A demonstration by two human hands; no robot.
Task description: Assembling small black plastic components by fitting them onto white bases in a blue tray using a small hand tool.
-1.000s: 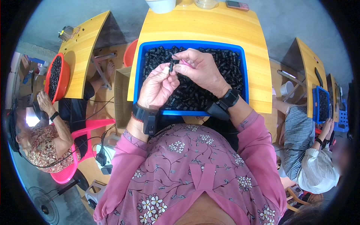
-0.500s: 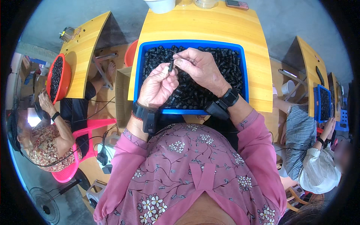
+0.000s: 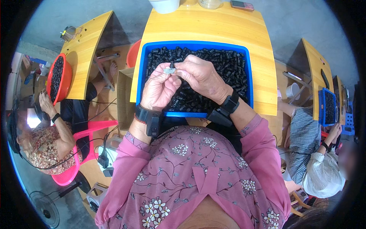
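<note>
Above the blue tray [image 3: 250, 86], my two hands meet fingertip to fingertip. Between them a small black cylindrical part [image 3: 172, 65] stands upright, pinched by my left hand [image 3: 158, 87] and my right hand [image 3: 204, 78]. A small pale grey piece [image 3: 169, 71] shows at the left thumb, just below the black part; what it is I cannot make out. My right thumb and forefinger press in from the side, hiding some of the part. Beneath both hands the tray is filled with many similar black parts [image 3: 228, 65].
The tray lies on a yellow wooden table [image 3: 206, 26]. At its far edge are a white tub [image 3: 164, 5] and a phone [image 3: 242, 5]. A cardboard box [image 3: 125, 95] stands left. Co-workers sit on both sides, by a red basin [image 3: 65, 82] and another blue tray [image 3: 327, 107].
The black part has turned more upright between my fingertips, and the pale grey piece has come into view. My right hand has shifted slightly down and left.
</note>
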